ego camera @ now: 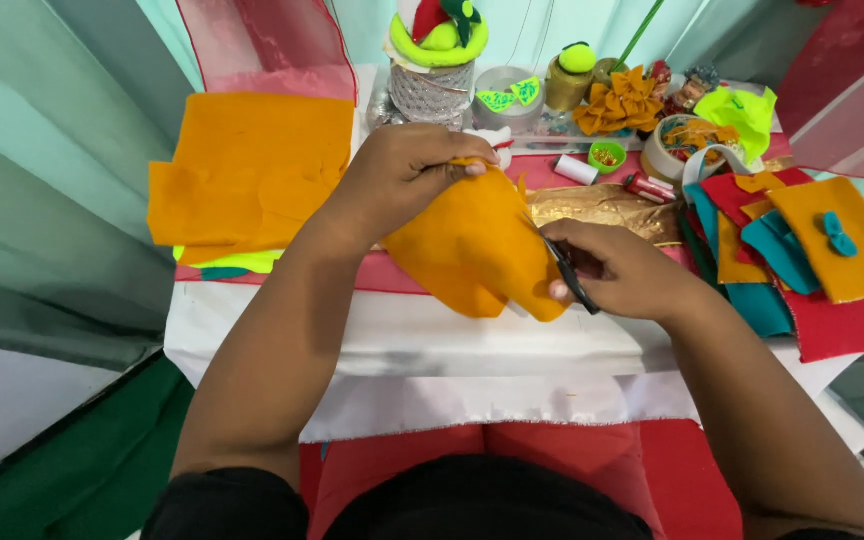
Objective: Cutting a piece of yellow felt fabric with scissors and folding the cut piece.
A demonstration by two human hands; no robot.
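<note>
Your left hand (402, 165) pinches the top edge of the orange felt piece (472, 250) and holds it up over the table (432, 335), so the felt hangs loose between your two hands, just in front of the crumpled gold foil (602, 205). Your right hand (622, 270) is closed around a pair of dark-handled scissors (570, 278), whose blades meet the felt's right edge near its lower corner; how far the blades stand apart is hidden by your fingers. The main risk I see is the slack: with the felt gripped only at the top, the lower part can fold or swing as the blades bite, and the cut may wander off its line or leave a ragged edge. Your right fingertips sit close beside the blades, so a slip of the soft felt could bring them into the cut. The felt also hangs close to the foil, which the scissor tips could snag. To your right, the stack of cut felt shapes (812, 260) in red, teal and orange overhangs the table's edge, and a sweep of your right elbow could knock pieces off.
</note>
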